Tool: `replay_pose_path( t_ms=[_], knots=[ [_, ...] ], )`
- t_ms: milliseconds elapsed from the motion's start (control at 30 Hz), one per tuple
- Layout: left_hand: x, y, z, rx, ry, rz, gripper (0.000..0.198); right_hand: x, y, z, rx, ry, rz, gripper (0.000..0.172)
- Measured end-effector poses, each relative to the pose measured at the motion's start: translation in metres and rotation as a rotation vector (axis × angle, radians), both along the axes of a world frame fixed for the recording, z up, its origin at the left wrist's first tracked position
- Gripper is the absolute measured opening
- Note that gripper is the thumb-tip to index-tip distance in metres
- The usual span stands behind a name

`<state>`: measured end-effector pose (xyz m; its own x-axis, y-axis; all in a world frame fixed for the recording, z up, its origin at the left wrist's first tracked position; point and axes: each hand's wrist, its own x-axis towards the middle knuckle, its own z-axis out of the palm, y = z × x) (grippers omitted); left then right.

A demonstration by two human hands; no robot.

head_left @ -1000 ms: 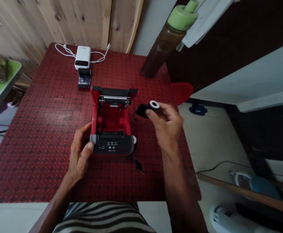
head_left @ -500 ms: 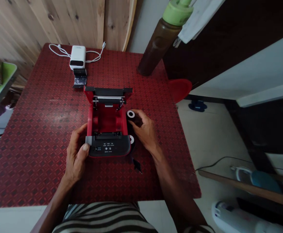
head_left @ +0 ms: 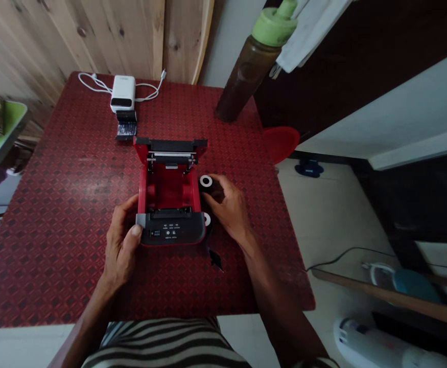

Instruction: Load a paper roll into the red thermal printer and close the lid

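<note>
A red and black label printer [head_left: 170, 230] stands on the table with its lid raised. Its red inner compartment shows no roll in it. My left hand [head_left: 121, 243] grips the printer's front left corner, thumb on the grey part of the top panel and fingers along the side. At the printer's right side, my right hand [head_left: 229, 207] has thumb and fingers closed around a black roll with a white core [head_left: 205, 188]. A second black roll [head_left: 207, 221] lies just nearer to me, partly hidden behind the printer, with a loose dark strip [head_left: 215, 259] by it.
At the back left lie a small white printer [head_left: 123, 89] with a dark printed strip [head_left: 126, 125] and a white cable [head_left: 146, 94]. A tall brown bottle with a green cap [head_left: 246, 71] stands at the back right. A red stool [head_left: 282, 143] is beyond the right table edge.
The view has shifted slightly. Both hands, the printer and the rolls keep their places relative to one another.
</note>
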<state>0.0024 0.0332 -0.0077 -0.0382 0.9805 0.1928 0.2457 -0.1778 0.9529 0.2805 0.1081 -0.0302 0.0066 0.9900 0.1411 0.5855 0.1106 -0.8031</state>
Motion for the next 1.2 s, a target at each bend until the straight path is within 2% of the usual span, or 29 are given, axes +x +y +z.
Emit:
replay_pose_path(
  t_ms=[100, 233, 300, 400, 500, 600, 700, 800, 900, 967, 1067, 1200],
  knots=[
    [0.000, 0.000, 0.001, 0.002, -0.003, -0.004, 0.056, 0.014, -0.020, 0.008, -0.014, -0.017, -0.013, 0.047],
    [0.000, -0.001, 0.001, -0.008, -0.009, -0.002, 0.056, 0.026, -0.057, 0.021, -0.060, -0.056, 0.016, 0.029],
    [0.001, -0.001, 0.001, -0.021, -0.013, 0.007, 0.056, 0.020, -0.071, 0.023, -0.081, -0.061, 0.065, 0.032],
    [0.001, -0.002, 0.001, -0.025, -0.014, 0.011, 0.056, 0.003, -0.078, 0.019, -0.067, -0.054, 0.093, 0.042],
    [0.000, -0.002, 0.002, -0.025, -0.016, -0.003, 0.055, -0.009, -0.077, 0.013, -0.032, -0.044, 0.082, 0.032],
    [-0.001, -0.002, 0.002, -0.030, -0.009, -0.014, 0.055, -0.007, -0.082, 0.018, 0.001, -0.048, 0.042, 0.025],
    [-0.002, -0.002, 0.002, -0.033, -0.002, -0.014, 0.056, 0.004, -0.094, 0.040, 0.017, -0.091, 0.011, 0.032],
    [-0.002, -0.003, 0.001, -0.061, -0.007, -0.017, 0.058, 0.008, -0.103, 0.079, 0.021, -0.180, 0.050, 0.043],
    [-0.003, -0.004, -0.002, -0.088, -0.017, -0.016, 0.059, -0.002, -0.093, 0.116, 0.087, -0.246, 0.133, 0.046],
    [-0.003, -0.005, -0.004, -0.095, -0.027, -0.016, 0.058, -0.016, -0.074, 0.129, 0.197, -0.302, 0.202, 0.040],
    [-0.003, -0.005, -0.004, -0.105, -0.061, -0.018, 0.059, -0.044, -0.040, 0.131, 0.275, -0.492, 0.360, 0.022],
    [-0.003, -0.006, -0.003, -0.141, -0.094, -0.031, 0.063, -0.078, -0.009, 0.122, 0.121, -0.795, 0.472, 0.017]
  ],
)
